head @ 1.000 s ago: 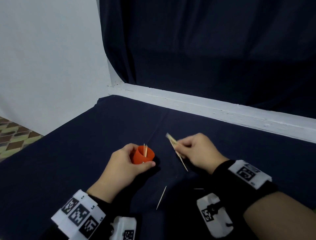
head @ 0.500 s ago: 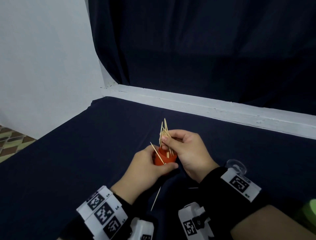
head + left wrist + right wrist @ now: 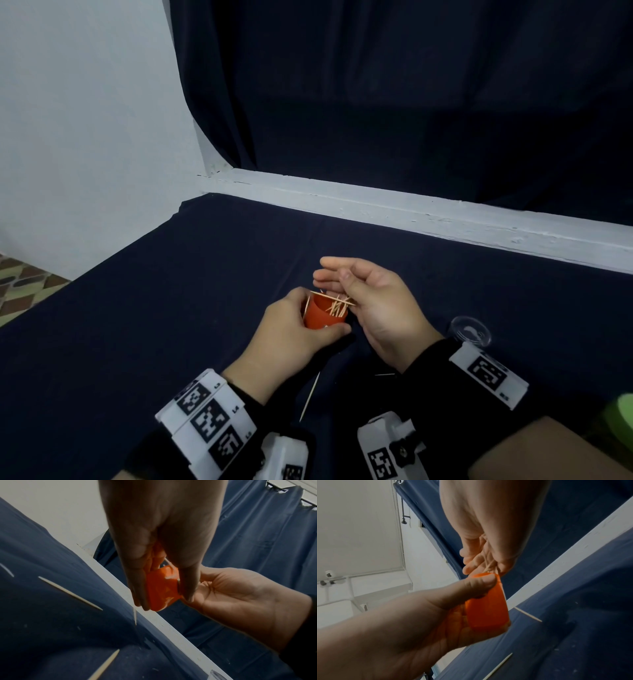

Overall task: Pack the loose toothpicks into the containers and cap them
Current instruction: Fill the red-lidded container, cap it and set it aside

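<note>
My left hand (image 3: 317,322) grips a small orange container (image 3: 323,317) just above the dark cloth, thumb in front and fingers behind. Several toothpicks (image 3: 337,303) lie slanted in and across its open mouth. My right hand (image 3: 334,274) hovers over the mouth with straightened, spread fingers, palm towards the container. In the right wrist view a few toothpicks (image 3: 488,565) run from between the fingers down into the container (image 3: 486,609). The left wrist view shows the container (image 3: 162,588) between thumb and fingers. One loose toothpick (image 3: 310,397) lies on the cloth below my hands.
A clear round cap (image 3: 471,334) lies on the cloth behind my right wrist. A short toothpick (image 3: 385,374) sits near that wrist. A green object (image 3: 621,411) shows at the right edge. A white ledge (image 3: 411,212) borders the table's far side.
My right hand carried a bundle of toothpicks from the cloth to the container, set them in, and its fingers have spread. The left hand kept holding the container.
</note>
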